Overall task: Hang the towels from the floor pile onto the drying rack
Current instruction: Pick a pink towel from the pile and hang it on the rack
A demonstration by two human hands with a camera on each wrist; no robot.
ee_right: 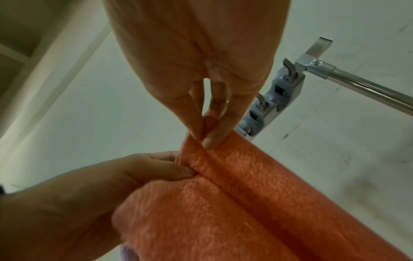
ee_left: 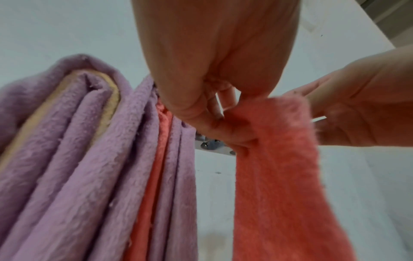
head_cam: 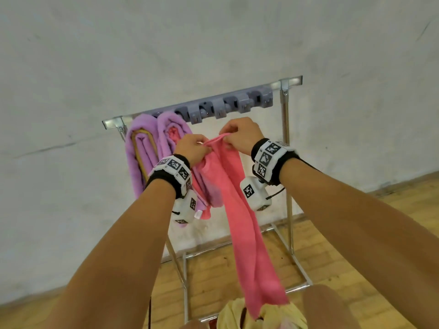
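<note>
A pink towel (head_cam: 240,210) hangs long from both my hands in front of the drying rack (head_cam: 283,110). My left hand (head_cam: 193,147) pinches its top edge at the left, and my right hand (head_cam: 237,134) pinches the same edge just to the right. The right wrist view shows my right fingertips (ee_right: 209,140) nipping a fold of the pink towel (ee_right: 257,194). In the left wrist view my left fingers (ee_left: 223,127) curl round the bunched pink towel (ee_left: 279,167). Two purple towels (head_cam: 147,153) hang on the rack's left end, one with a pink one inside.
Grey clip holders (head_cam: 228,105) line the rack's top bar, those at the right bare. A yellow towel (head_cam: 237,315) lies bunched on the wooden floor (head_cam: 237,264) at the bottom, under the pink towel's lower end. A white wall (head_cam: 213,43) stands behind the rack.
</note>
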